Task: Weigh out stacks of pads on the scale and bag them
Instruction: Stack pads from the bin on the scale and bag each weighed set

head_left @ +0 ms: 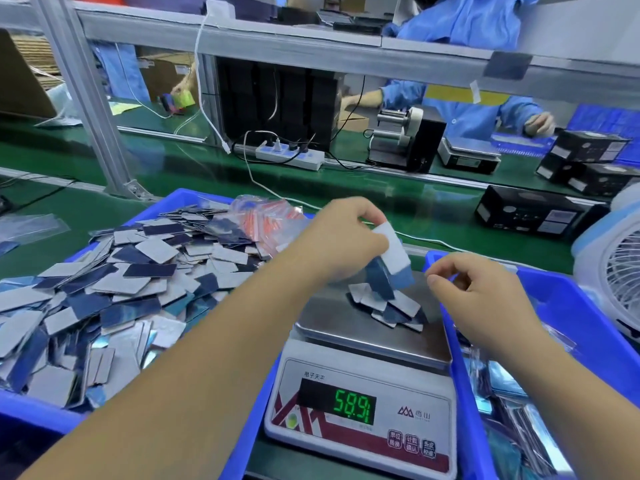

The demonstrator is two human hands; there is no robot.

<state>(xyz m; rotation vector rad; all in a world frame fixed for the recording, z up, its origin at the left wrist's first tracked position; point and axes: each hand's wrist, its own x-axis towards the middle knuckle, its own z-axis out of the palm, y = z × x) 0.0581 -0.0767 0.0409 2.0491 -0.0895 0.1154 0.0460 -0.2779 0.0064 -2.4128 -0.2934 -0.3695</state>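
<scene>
Two hands work over the scale [363, 403], whose green display reads 58.9, so the weighing looks under way: the right hand [485, 296] hovers just beside the pan with fingers loosely curled and nothing visibly held, likely ready to add or take off a piece. The left hand [341, 237] pinches a small stack of pads [389, 261] tilted over the loose pads on the pan [394, 308], probably feeding them down by weight. Further left the blue bin [187, 199] keeps the heap of pads [114, 289] near, with clear bags [266, 220] at its far edge.
</scene>
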